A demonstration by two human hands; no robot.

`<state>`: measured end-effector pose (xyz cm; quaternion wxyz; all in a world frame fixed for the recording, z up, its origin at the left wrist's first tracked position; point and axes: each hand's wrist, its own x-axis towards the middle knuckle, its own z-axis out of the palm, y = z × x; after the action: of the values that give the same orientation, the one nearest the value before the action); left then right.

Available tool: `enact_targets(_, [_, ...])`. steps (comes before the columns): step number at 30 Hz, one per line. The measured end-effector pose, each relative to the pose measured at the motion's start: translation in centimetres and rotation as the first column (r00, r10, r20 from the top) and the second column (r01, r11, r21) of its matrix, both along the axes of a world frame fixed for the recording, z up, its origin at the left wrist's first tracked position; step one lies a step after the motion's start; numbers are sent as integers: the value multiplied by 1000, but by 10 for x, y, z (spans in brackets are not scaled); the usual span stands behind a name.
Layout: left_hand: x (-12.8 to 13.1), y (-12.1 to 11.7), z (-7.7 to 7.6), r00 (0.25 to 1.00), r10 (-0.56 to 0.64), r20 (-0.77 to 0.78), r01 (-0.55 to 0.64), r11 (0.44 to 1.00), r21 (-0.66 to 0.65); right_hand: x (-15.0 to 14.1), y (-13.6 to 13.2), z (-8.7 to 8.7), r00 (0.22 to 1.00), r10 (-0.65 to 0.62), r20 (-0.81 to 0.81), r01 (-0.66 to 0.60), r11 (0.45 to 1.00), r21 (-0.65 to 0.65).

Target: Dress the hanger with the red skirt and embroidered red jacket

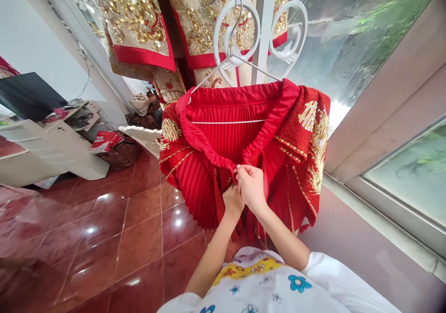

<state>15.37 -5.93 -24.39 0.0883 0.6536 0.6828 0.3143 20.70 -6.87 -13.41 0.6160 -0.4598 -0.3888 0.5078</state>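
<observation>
Fingers (243, 169) of R hand (253, 187): narrow pinch at front edge of waistband (208, 149). L hand (233, 201) directly below R fingertips, fingers curled shut agst. front of same garment; tips partly hidden, exact grip can't tell.

Under & around fingers: red skirt (198, 178), pleated, gold trim, embroidered panels to L & R. Waistband gathered, loops up & away fr. fingers to white wire hanger (258, 67); hanger hook up at white scrollwork (257, 21).

Above/beyond fingers: cream garments (139, 16), gold sequins, red hems. Far R of fingers: window (331, 53), metal frame. Far L: white desk (55, 141) w/ dark screen (31, 94); red pkg. (106, 140) near desk, on dark bag (121, 154). Below L: red floor tiles (139, 220), glossy. Nearest wearer, below fingers: white top (272, 290), flower print.
</observation>
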Motion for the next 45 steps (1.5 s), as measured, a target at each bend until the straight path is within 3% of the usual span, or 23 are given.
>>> enact_targets(5, [-4,-6,8,995,-32,-99,21,994,-108,3,10,-8,1000,28,-1,-28,999,27])
enact_targets(7, [-6,-8,12,994,-57,-93,44,990,-136,10,12,-8,977,116,180,-132,988,80])
enact_targets(10, [-12,-11,21,982,-169,87,179,975,-131,28,10,-7,813,198,548,-292,952,89])
enact_targets(11, [-16,-12,25,965,-205,162,224,968,-109,35,8,-7,764,148,628,-266,959,97])
enact_targets(13, [-23,-15,34,938,-221,268,229,973,-1,47,5,-10,705,-51,707,-91,983,161])
enact_targets(15, [-28,-16,46,939,-150,309,105,982,160,53,4,-15,654,-196,731,50,975,217])
enact_targets(17, [-28,-13,56,945,-81,316,-13,959,284,53,7,-20,636,-196,747,58,977,207])
enact_targets(21, [-19,4,66,953,-83,290,-15,947,322,40,16,-28,661,-142,737,7,983,183])
enact_targets(25, [-16,14,60,921,-127,367,7,951,310,34,26,-33,741,-134,658,-12,977,212])
enact_targets(28, [-18,7,47,870,-168,464,60,969,239,34,30,-39,790,-74,608,-77,973,219])
enact_targets(32, [-13,-11,22,775,-228,589,204,973,108,34,30,-46,780,-23,626,-112,978,175])
enact_targets(36, [-4,-26,1,694,-206,690,243,969,44,33,24,-50,825,88,559,-170,981,96])
enact_targets(40, [-8,-28,0,560,-165,812,279,960,2,35,15,-48,895,345,283,-363,932,9])
enact_targets(45, [-24,-28,10,309,-150,939,291,955,57,40,7,-42,918,367,149,-373,928,14])
